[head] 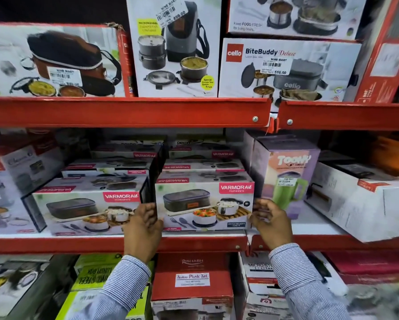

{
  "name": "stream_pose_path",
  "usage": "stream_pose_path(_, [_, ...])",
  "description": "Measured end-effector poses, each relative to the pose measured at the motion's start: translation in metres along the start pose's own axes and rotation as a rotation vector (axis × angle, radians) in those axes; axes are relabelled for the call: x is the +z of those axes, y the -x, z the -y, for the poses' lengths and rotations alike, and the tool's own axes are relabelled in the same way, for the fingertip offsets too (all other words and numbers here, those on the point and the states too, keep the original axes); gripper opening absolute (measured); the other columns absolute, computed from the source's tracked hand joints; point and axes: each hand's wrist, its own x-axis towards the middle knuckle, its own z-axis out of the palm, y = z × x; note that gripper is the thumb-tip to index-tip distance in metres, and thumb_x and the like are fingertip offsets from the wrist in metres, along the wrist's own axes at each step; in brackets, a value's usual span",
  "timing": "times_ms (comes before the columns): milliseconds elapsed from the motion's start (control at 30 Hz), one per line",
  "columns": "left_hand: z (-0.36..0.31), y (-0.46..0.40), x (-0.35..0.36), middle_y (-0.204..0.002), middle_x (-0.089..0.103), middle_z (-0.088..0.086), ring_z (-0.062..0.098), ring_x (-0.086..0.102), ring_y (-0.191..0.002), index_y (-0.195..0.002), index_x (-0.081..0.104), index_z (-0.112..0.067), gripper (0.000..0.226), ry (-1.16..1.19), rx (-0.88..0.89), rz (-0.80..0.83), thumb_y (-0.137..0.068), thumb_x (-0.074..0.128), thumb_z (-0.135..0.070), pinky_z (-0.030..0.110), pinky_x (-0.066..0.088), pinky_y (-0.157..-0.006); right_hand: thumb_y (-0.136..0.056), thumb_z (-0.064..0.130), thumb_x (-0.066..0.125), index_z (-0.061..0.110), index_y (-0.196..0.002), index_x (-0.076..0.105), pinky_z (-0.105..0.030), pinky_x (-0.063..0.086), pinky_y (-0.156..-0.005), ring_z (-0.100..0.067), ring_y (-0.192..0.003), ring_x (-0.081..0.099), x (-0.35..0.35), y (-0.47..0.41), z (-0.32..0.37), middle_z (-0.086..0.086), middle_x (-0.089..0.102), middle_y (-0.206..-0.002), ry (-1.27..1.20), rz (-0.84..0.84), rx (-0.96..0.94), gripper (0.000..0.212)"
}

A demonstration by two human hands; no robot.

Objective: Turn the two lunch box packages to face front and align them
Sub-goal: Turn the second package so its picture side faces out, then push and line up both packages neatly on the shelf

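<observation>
Middle shelf (115, 244), front edge | right package (204, 205) faces front, square to edge | left hand (144, 229) and right hand (271, 224) flank its ends, fingers curled loosely, touching the corners, likely to nudge it true | left package (87, 207) beside it, face forward but skewed, needs aligning.

A purple tumbler box (288, 174) stands on the red shelf (124, 244) — Cello BiteBuddy box (286, 68) on the shelf above.

A red shelf (78, 244) full of boxes

Two lunch box packages (204, 205) sit side by side on it, beside a purple cup box (290, 172).
</observation>
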Motion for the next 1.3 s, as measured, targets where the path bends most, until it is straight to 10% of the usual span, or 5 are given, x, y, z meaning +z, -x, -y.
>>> stream_pose_path(233, [0.011,0.003,-0.001,-0.101,0.07,0.005,0.017,0.068,-0.097,-0.114,0.058,-0.006,0.036,0.006,0.013,-0.016,-0.081,0.071,-0.003,0.007,0.051,-0.075,-0.071,-0.005,0.074,0.013,-0.102,0.063,-0.004,0.049,-0.062,-0.016,-0.087,0.068,0.003,0.007,-0.012,-0.001,0.072,-0.094,-0.028,-0.037,0.029,0.036])
stream_pose_path(500, [0.013,0.004,-0.002,-0.119,0.072,0.016,0.019,0.069,-0.106,-0.127,0.061,-0.001,0.045,-0.075,0.09,-0.065,-0.084,0.071,-0.013,0.032,0.054,-0.094,-0.074,0.004,0.075,0.019,-0.11,0.065,-0.005,0.05,-0.07,0.011,-0.081,0.066,0.002,0.013,-0.012,0.009,0.072,-0.093,0.001,-0.018,0.038,0.04])
stream_pose_path(667, [0.012,0.007,-0.002,-0.108,0.077,0.015,0.015,0.071,-0.094,-0.114,0.069,-0.002,0.031,-0.135,0.14,-0.097,-0.085,0.07,-0.015,0.027,0.054,-0.085,-0.077,0.003,0.072,0.016,-0.11,0.067,-0.028,0.056,-0.088,0.003,-0.087,0.066,0.001,0.019,-0.007,0.005,0.074,-0.097,0.05,-0.03,0.025,0.037])
stream_pose_path(1033, [0.015,0.014,-0.006,-0.1,0.079,0.013,0.007,0.067,-0.082,-0.109,0.072,-0.004,0.029,-0.21,0.151,-0.131,-0.084,0.072,-0.019,0.016,0.048,-0.077,-0.077,0.004,0.072,0.016,-0.11,0.067,-0.024,0.055,-0.082,0.0,-0.084,0.066,-0.003,0.03,-0.004,0.008,0.071,-0.095,0.11,-0.049,0.001,0.036])
stream_pose_path(1300, [0.006,0.028,-0.016,-0.101,0.079,0.007,0.003,0.069,-0.085,-0.11,0.073,-0.011,0.028,-0.207,0.191,-0.155,-0.084,0.072,-0.02,-0.002,0.046,-0.071,-0.081,0.02,0.069,0.018,-0.123,0.058,-0.044,0.052,-0.096,-0.019,-0.107,0.063,-0.002,0.048,0.003,-0.002,0.067,-0.118,0.134,-0.185,-0.134,0.044])
